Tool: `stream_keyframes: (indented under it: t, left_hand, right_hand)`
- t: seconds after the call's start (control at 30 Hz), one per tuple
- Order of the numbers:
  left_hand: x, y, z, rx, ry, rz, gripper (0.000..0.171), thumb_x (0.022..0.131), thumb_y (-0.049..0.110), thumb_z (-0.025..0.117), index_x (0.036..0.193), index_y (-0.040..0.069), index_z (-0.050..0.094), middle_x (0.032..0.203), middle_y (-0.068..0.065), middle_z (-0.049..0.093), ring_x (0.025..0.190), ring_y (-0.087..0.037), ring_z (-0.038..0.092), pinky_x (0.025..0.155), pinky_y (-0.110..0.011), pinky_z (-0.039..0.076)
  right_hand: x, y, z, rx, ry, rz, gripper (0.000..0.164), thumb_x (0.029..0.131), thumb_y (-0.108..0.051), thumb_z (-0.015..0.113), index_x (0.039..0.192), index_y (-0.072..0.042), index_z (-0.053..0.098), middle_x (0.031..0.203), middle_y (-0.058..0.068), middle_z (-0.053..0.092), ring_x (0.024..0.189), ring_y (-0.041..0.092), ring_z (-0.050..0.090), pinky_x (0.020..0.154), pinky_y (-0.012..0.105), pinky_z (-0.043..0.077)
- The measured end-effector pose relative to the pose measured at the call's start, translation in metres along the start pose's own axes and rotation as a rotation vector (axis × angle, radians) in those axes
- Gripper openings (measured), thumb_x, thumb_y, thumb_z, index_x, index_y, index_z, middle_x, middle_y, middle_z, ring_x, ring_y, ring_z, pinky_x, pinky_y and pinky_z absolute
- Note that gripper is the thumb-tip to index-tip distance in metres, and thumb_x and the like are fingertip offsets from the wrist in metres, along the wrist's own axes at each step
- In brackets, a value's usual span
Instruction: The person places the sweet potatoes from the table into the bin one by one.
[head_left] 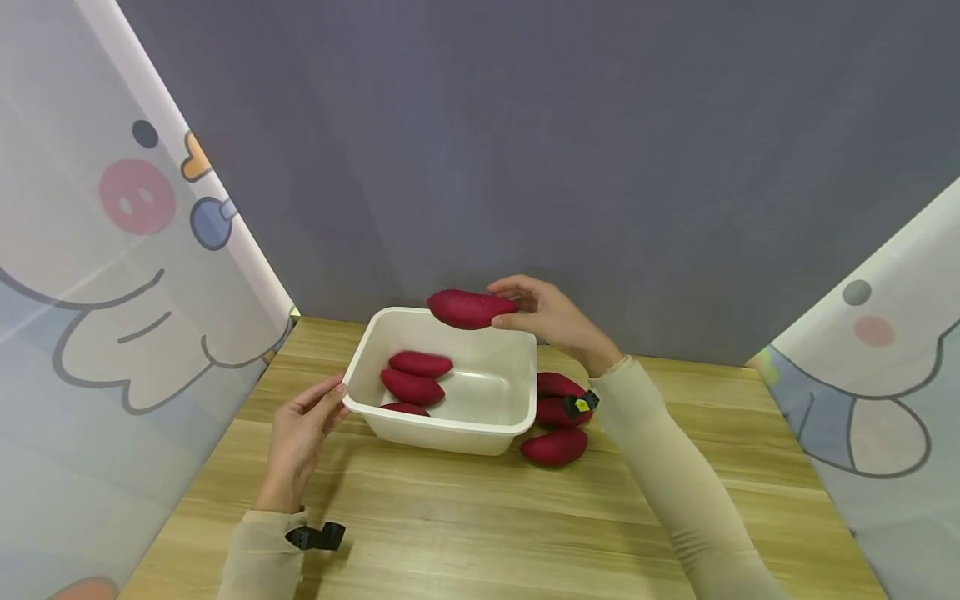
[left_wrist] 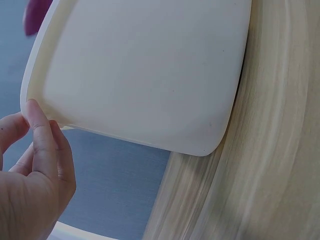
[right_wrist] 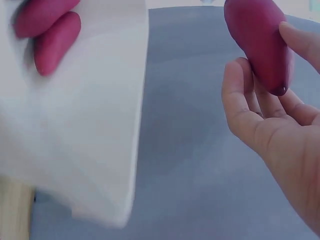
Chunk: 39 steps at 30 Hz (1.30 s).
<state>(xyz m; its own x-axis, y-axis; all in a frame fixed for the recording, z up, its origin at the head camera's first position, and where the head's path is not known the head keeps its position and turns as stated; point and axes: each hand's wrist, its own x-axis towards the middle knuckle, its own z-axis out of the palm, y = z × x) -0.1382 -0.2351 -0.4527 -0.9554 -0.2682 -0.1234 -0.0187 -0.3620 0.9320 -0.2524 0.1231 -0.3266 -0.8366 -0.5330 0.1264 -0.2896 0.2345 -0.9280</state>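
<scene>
My right hand [head_left: 555,318] holds a red-skinned sweet potato [head_left: 467,309] by one end, above the far rim of a white plastic tub [head_left: 442,435]. In the right wrist view, thumb and fingers grip the lower end of that sweet potato [right_wrist: 260,42]. At the tub's left corner, my left hand [head_left: 300,433] pinches the rim, thumb and fingers on either side. The left wrist view shows this hand [left_wrist: 42,170] at the edge of the tub [left_wrist: 140,70]. Three sweet potatoes [head_left: 412,387] lie inside, towards the left; the nearest is partly hidden by the front wall.
Right of the tub, three more sweet potatoes [head_left: 555,447] lie on the wooden table [head_left: 465,517], partly behind the right wrist's strap camera [head_left: 582,404]. A grey backdrop [head_left: 600,167] rises behind the table, and printed curtains [head_left: 67,250] hang at both sides.
</scene>
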Motion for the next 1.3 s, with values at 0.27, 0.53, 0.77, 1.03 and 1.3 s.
stream_keyframes:
  t: [0.27,0.53,0.77,1.03,1.3]
  left_hand:
    - [-0.003,-0.002,0.001,-0.009,-0.02,0.013,0.017,0.091,0.005,0.074,0.109,0.006,0.078,0.1,-0.003,0.072,0.081,-0.012,0.069,0.077,-0.021,0.061]
    - [-0.005,-0.004,0.003,-0.005,-0.016,0.017,0.017,0.091,0.006,0.075,0.108,0.007,0.078,0.099,-0.003,0.071,0.08,-0.012,0.069,0.076,-0.021,0.061]
    - [-0.006,-0.003,0.007,-0.009,-0.009,-0.002,0.018,0.092,0.005,0.074,0.109,0.006,0.078,0.104,-0.008,0.071,0.082,-0.013,0.07,0.078,-0.022,0.061]
    - [-0.005,-0.001,0.007,-0.011,0.01,-0.015,0.019,0.091,0.005,0.075,0.11,0.004,0.077,0.097,-0.004,0.072,0.08,-0.013,0.069,0.076,-0.021,0.061]
    - [-0.003,0.0,0.004,-0.007,0.005,-0.013,0.016,0.092,0.005,0.074,0.108,0.006,0.078,0.098,-0.004,0.071,0.081,-0.013,0.07,0.077,-0.021,0.061]
  right_hand:
    - [0.046,0.008,0.04,0.009,-0.074,0.014,0.047,0.089,-0.009,0.078,0.132,-0.003,0.06,0.122,0.009,0.063,0.102,0.026,0.064,0.087,0.036,0.059]
    - [0.062,0.035,0.072,0.069,-0.105,0.115,0.043,0.088,-0.004,0.076,0.128,0.001,0.06,0.117,0.013,0.062,0.095,0.025,0.064,0.085,0.037,0.062]
    - [0.063,0.052,0.087,0.014,-0.1,0.164,0.043,0.086,-0.003,0.077,0.125,0.002,0.06,0.113,0.013,0.062,0.083,0.022,0.063,0.076,0.033,0.062]
    - [0.063,0.048,0.091,-0.134,-0.095,0.093,0.042,0.085,-0.004,0.076,0.124,0.004,0.061,0.117,0.018,0.065,0.101,0.026,0.063,0.087,0.031,0.057]
    - [0.059,0.023,0.08,-0.16,-0.099,0.015,0.037,0.089,-0.004,0.074,0.123,0.004,0.061,0.118,0.025,0.065,0.105,0.028,0.065,0.091,0.025,0.054]
